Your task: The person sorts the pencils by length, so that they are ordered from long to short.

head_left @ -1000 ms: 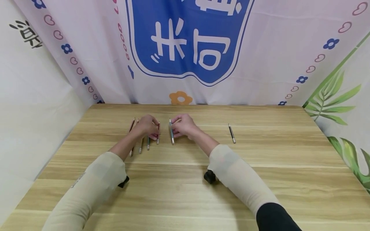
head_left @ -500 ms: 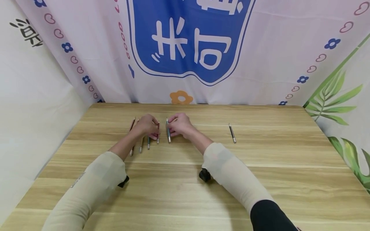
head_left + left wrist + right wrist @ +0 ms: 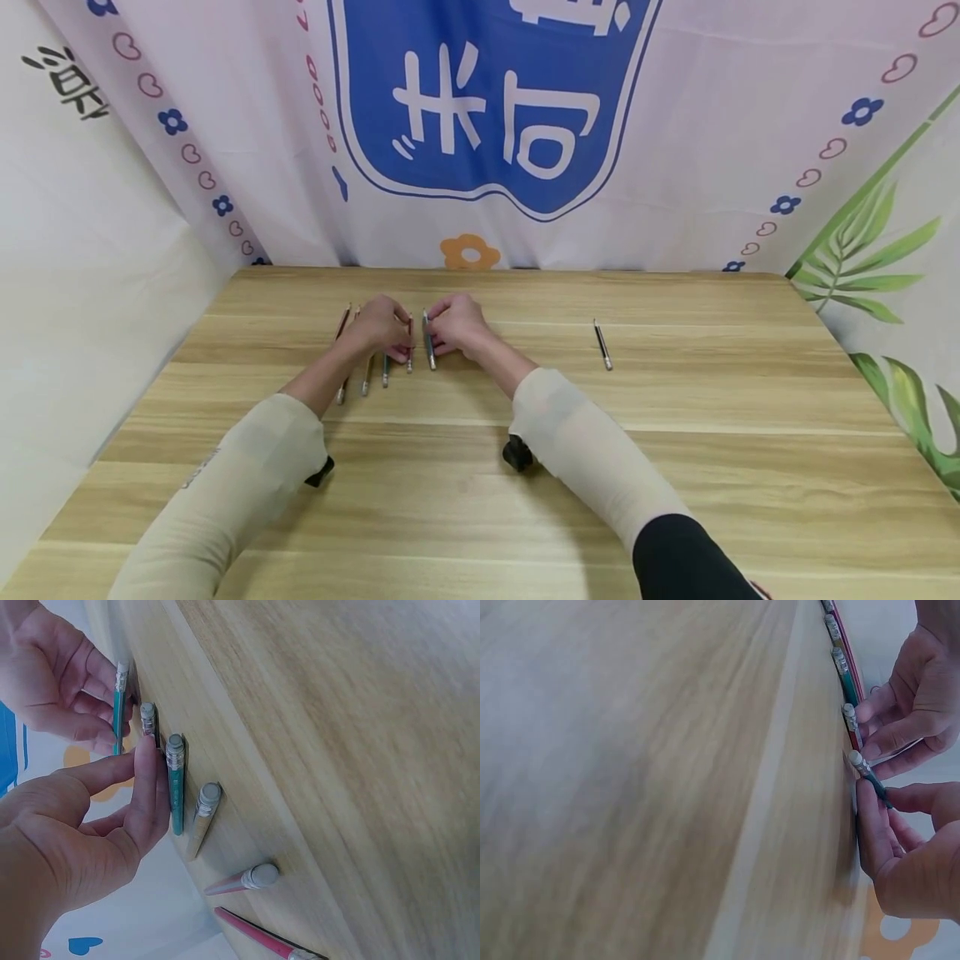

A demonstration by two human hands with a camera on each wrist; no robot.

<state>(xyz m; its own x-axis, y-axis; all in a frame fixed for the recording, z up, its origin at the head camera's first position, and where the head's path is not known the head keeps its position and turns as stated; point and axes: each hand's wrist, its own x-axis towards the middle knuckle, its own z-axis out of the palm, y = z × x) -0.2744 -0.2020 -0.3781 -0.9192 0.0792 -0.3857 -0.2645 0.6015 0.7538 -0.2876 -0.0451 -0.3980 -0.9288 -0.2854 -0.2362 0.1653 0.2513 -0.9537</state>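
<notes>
In the head view my left hand (image 3: 386, 325) pinches a red pencil (image 3: 410, 343) that lies on the table. Just right of it, my right hand (image 3: 459, 323) holds a teal pencil (image 3: 430, 346) between thumb and fingers, eraser end toward me. A narrow gap separates these two pencils. Partly under the left hand lies a row of others: a green pencil (image 3: 176, 787), a yellow-brown pencil (image 3: 201, 821) and two red ones, the outermost red pencil (image 3: 251, 930) showing in the left wrist view. The left hand and forearm hide parts of this row.
A dark pencil (image 3: 602, 346) lies alone on the wooden table (image 3: 675, 467), right of both hands. Behind the table's far edge hangs a printed cloth (image 3: 660, 217). White cloth (image 3: 97, 250) borders the left side.
My right hand has moved left with the teal pencil, narrowing the gap to the red pencil. My left hand has stayed in place. The dark pencil has not moved.
</notes>
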